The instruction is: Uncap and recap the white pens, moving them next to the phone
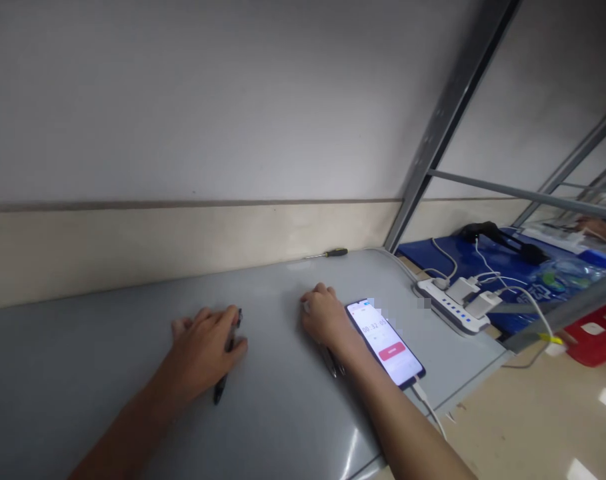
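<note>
My left hand [205, 347] rests low over the grey tabletop, thumb and forefinger about a black pen [221, 390]. The pen's two ends stick out past the fingers; its middle is partly covered by them. To the right, my right hand [325, 317] lies on the table with its fingers curled in. From under its wrist show the thin silvery ends of a metal tool [329, 363]; the rest is hidden by the hand, so its kind is unclear. Right beside that forearm lies a lit phone [387, 343] with a running timer and a red button, a white cable plugged in.
A screwdriver [337, 253] with a black and yellow handle lies by the wall. At the right edge, a white power strip [450, 307] carries chargers and cables. Beyond the grey metal frame [445, 120] are a blue surface [427, 253] and a red object [595, 333].
</note>
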Tool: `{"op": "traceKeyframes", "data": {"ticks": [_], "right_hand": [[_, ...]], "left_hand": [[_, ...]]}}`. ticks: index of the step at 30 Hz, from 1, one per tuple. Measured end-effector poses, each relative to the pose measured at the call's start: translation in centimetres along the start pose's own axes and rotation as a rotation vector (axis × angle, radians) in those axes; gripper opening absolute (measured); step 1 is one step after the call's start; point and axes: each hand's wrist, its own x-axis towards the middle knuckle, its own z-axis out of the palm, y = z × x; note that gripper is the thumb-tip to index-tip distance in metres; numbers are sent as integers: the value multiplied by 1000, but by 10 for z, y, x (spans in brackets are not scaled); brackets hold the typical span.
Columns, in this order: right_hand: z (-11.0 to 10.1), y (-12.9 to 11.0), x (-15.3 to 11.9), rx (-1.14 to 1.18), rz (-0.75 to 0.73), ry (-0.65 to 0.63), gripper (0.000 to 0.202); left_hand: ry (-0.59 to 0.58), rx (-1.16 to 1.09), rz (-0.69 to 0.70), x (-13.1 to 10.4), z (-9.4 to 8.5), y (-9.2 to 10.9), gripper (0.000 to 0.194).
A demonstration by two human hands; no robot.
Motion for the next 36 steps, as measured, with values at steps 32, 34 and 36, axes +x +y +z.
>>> {"op": "traceKeyframes", "data": {"ticks": [32, 34, 36], "right_hand": [[8, -8, 0, 742, -395, 27, 28], [7, -6, 1, 852, -395, -46, 30], [6, -5, 1, 903, -397, -101, 32]], "left_hand": [[258, -334, 233, 3, -7, 5, 31], [303, -290, 251, 4, -7, 3, 31], [328, -258, 255, 4, -8, 2, 32]]}}
